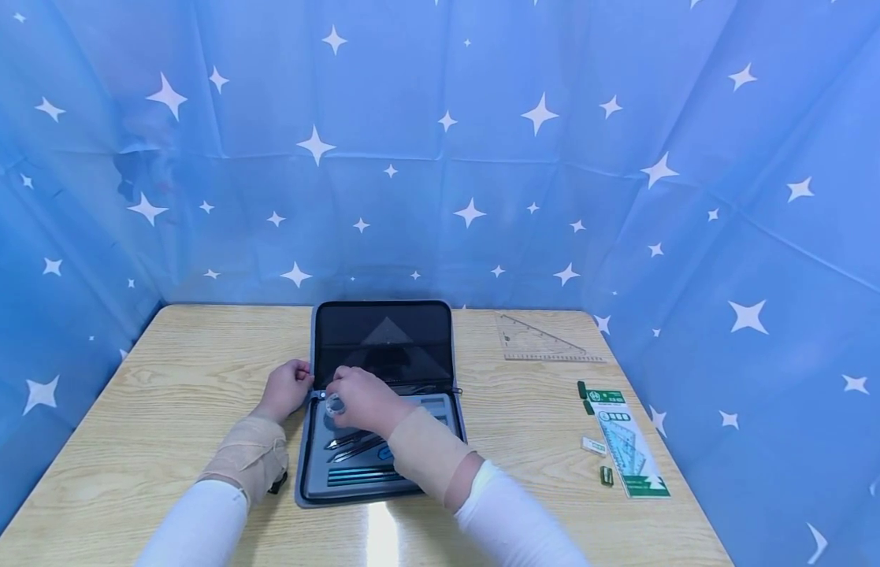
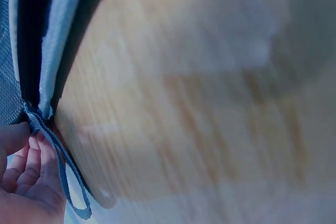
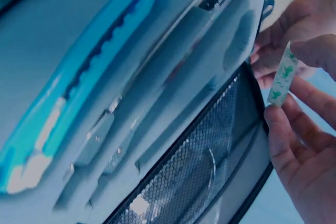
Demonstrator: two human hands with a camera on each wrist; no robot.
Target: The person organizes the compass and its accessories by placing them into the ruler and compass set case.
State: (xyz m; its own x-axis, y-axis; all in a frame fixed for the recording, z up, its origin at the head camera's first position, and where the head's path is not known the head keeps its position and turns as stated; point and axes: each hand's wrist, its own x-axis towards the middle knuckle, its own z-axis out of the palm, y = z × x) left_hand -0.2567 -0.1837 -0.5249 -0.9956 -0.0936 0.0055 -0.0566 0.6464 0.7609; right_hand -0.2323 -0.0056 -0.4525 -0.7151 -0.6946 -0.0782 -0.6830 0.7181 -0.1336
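Note:
A grey zip case (image 1: 301,480) lies unfolded on the table, lid raised at the back. My right hand (image 1: 365,402) is over the tray's upper left, its thumb and fingers pinching a small roll of tape (image 1: 335,405). Edge-on in the right wrist view, the tape (image 3: 283,74) shows green printed marks. At the left side of the hinge, my left hand (image 1: 287,387) pinches the case's edge, beside a fabric loop (image 2: 73,182). Compasses (image 1: 354,449), dark pencils (image 1: 362,476) and a blue cutter knife (image 3: 79,82) lie in the tray; my right forearm hides part of it.
To the right on the wooden table (image 1: 510,441) are a clear set square (image 1: 539,342), a green-and-white ruler packet (image 1: 627,445), a white eraser (image 1: 593,446) and a green sharpener (image 1: 607,476). A blue starred curtain (image 1: 411,189) surrounds the table.

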